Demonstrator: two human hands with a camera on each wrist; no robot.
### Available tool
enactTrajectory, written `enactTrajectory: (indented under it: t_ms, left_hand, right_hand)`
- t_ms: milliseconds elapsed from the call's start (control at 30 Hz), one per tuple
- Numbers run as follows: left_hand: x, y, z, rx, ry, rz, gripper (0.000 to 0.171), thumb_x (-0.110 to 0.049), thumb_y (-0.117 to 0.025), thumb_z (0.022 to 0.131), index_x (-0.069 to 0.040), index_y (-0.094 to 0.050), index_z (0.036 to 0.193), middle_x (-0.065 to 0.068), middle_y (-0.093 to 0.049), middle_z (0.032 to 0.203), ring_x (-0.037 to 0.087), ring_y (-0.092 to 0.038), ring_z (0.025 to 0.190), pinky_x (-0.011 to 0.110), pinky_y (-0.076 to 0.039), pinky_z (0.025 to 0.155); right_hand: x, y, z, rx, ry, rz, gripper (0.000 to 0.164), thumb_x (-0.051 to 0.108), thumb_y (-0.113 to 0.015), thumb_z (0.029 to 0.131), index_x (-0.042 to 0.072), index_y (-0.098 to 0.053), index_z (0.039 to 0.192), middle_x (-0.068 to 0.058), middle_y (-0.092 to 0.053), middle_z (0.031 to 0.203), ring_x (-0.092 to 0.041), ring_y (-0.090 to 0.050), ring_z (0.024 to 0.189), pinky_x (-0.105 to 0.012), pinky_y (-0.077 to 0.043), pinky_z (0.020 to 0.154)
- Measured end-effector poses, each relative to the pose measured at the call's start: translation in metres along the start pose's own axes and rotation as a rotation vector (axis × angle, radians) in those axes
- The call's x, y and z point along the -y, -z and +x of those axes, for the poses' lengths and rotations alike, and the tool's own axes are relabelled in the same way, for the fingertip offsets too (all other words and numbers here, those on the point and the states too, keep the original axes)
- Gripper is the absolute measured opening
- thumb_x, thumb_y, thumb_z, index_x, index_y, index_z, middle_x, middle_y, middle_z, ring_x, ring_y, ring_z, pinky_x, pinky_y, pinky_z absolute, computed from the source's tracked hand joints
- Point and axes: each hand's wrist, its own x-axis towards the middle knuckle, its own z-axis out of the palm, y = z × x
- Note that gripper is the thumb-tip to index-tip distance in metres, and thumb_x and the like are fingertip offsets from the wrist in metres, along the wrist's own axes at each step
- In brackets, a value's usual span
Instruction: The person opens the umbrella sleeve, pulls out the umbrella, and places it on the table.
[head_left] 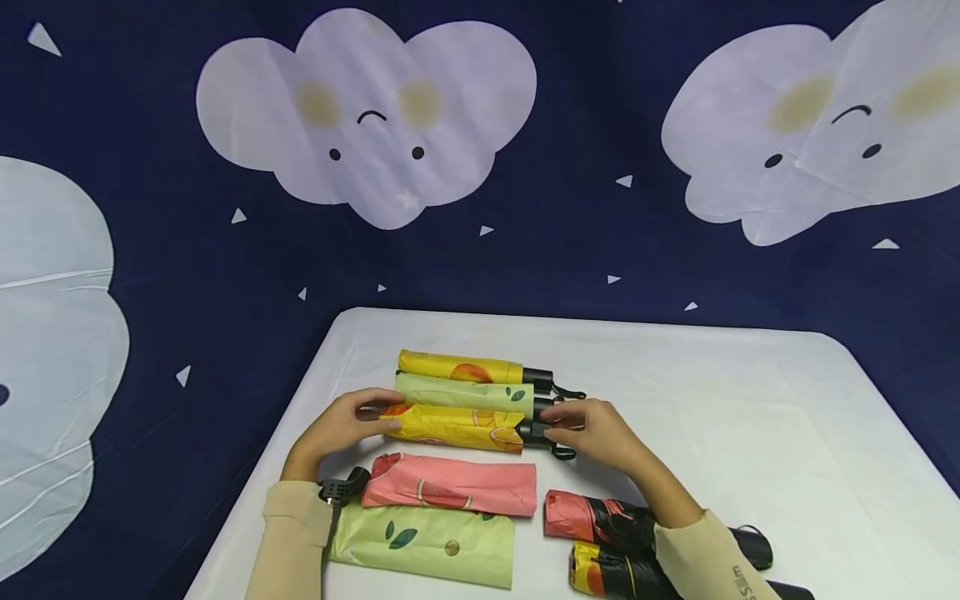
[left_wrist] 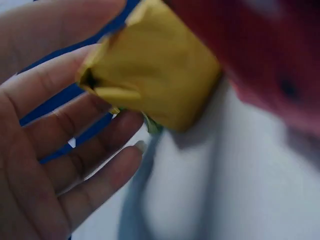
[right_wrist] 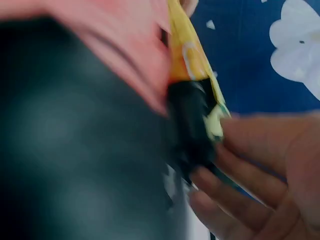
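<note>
Three folding umbrellas with black handles lie side by side near the middle of the table in the head view. The nearest is yellow with an orange-slice print (head_left: 450, 427), beside a light green umbrella (head_left: 457, 394) and another yellow umbrella (head_left: 435, 364). My left hand (head_left: 341, 429) is at the near yellow umbrella's left end, its fingers loosely extended around the end in the left wrist view. Beside that umbrella's black handle (right_wrist: 187, 115) is my right hand (head_left: 596, 427), fingers extended. Whether its fingertips touch the handle cannot be told.
Closer in lie a pink sleeve-like piece (head_left: 465, 485) and a light green one (head_left: 431, 546). Under and beside my right forearm are a pink-and-black umbrella (head_left: 573, 517) and a yellow-and-black umbrella (head_left: 611, 571). A dark blue cloud-print cloth (head_left: 585, 250) hangs behind the white table (head_left: 712, 400).
</note>
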Motion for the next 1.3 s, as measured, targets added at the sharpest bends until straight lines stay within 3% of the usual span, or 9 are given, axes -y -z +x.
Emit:
enactTrajectory:
  t_ms: [133, 467, 633, 800, 1000, 1300]
  left_hand:
    - [0.002, -0.002, 0.0, 0.02, 0.004, 0.034, 0.046, -0.02, -0.083, 0.088, -0.008, -0.069, 0.131, 0.01, -0.065, 0.132, 0.03, -0.062, 0.121, 0.034, -0.052, 0.1]
    - [0.0, -0.003, -0.002, 0.045, 0.002, 0.094, 0.053, -0.018, -0.088, 0.082, -0.008, -0.069, 0.131, 0.012, -0.066, 0.132, 0.03, -0.063, 0.117, 0.046, -0.053, 0.098]
    - [0.0, -0.003, -0.002, 0.06, 0.008, 0.097, 0.052, -0.017, -0.09, 0.08, -0.011, -0.069, 0.128, 0.009, -0.067, 0.128, 0.027, -0.063, 0.114, 0.04, -0.053, 0.096]
    - [0.001, -0.005, 0.001, 0.118, -0.001, 0.066, 0.051, -0.014, -0.091, 0.078, -0.013, -0.066, 0.123, 0.005, -0.066, 0.126, 0.026, -0.061, 0.113, 0.032, -0.051, 0.097]
    - [0.004, -0.007, 0.001, 0.155, 0.013, 0.079, 0.065, -0.016, -0.091, 0.078, -0.01, -0.063, 0.137, 0.008, -0.063, 0.135, 0.026, -0.061, 0.115, 0.029, -0.052, 0.095]
    - [0.004, -0.01, 0.002, 0.116, 0.038, 0.084, 0.061, -0.014, -0.092, 0.075, -0.012, -0.069, 0.132, 0.008, -0.067, 0.129, 0.024, -0.063, 0.112, 0.027, -0.054, 0.092]
  right_hand:
    - [-0.007, -0.007, -0.003, -0.049, -0.002, 0.032, 0.025, 0.015, -0.082, 0.089, 0.011, -0.077, 0.113, -0.004, -0.075, 0.11, -0.017, -0.073, 0.095, -0.026, -0.06, 0.075]
    - [-0.014, -0.015, -0.006, -0.012, -0.007, -0.033, 0.042, 0.029, -0.09, 0.08, 0.015, -0.076, 0.118, 0.0, -0.076, 0.109, -0.011, -0.073, 0.094, -0.027, -0.059, 0.079]
    - [-0.017, -0.017, -0.007, -0.003, 0.012, -0.063, 0.047, 0.027, -0.091, 0.078, 0.018, -0.075, 0.121, 0.003, -0.076, 0.108, -0.01, -0.072, 0.096, -0.029, -0.059, 0.083]
    - [-0.019, -0.02, -0.006, -0.002, 0.03, -0.088, 0.048, 0.026, -0.091, 0.078, 0.02, -0.074, 0.122, 0.004, -0.076, 0.11, -0.008, -0.072, 0.097, -0.028, -0.058, 0.085]
    - [-0.021, -0.021, -0.005, -0.008, 0.037, -0.113, 0.047, 0.025, -0.091, 0.078, 0.021, -0.074, 0.122, 0.004, -0.076, 0.11, -0.007, -0.071, 0.097, -0.029, -0.058, 0.085]
    - [-0.024, -0.023, -0.005, -0.023, 0.035, -0.098, 0.047, 0.026, -0.091, 0.079, 0.021, -0.075, 0.122, 0.003, -0.076, 0.11, -0.007, -0.072, 0.097, -0.028, -0.058, 0.084]
